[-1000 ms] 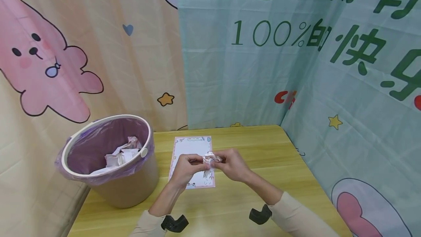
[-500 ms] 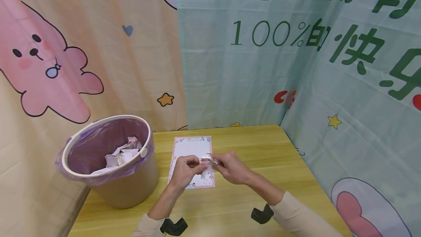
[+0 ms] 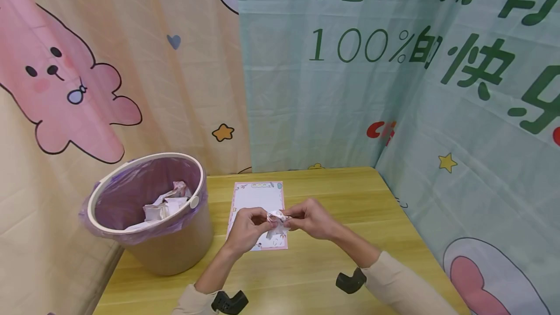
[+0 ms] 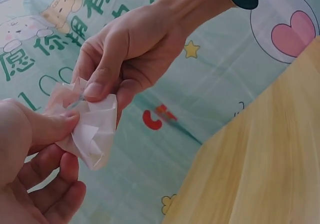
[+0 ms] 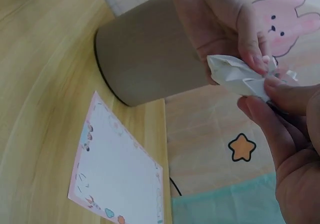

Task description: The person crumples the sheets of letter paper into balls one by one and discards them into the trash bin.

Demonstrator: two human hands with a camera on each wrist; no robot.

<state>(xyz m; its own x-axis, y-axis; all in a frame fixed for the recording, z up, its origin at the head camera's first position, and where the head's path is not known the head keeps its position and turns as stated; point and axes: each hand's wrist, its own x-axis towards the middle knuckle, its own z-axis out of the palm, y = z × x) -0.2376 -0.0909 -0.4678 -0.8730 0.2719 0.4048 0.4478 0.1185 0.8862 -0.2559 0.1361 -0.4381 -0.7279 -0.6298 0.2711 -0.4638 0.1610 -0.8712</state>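
Both hands pinch one small crumpled piece of paper (image 3: 276, 222), white with pinkish print, held up over the table. My left hand (image 3: 245, 227) grips its left side between thumb and fingers. On the other side, my right hand (image 3: 312, 220) pinches it the same way. The left wrist view shows folds in the crumpled paper (image 4: 92, 131) between the two thumbs. Behind the hands, a flat sheet of paper (image 3: 258, 196) with a pink decorated border lies on the table, its lower part partly covered by the hands in the head view.
A beige bin (image 3: 175, 252) with a purple liner (image 3: 118, 203) stands at the table's left side. Several crumpled papers (image 3: 164, 205) lie inside it. The wooden table (image 3: 350, 237) meets printed curtains (image 3: 306, 111) at its back and right. Each wrist wears a black mount (image 3: 351, 281).
The hands shift slightly while working the crumpled paper, which turns and bunches differently between the fingers. The head view swings a little to the left. Bin and flat sheet stay in place.
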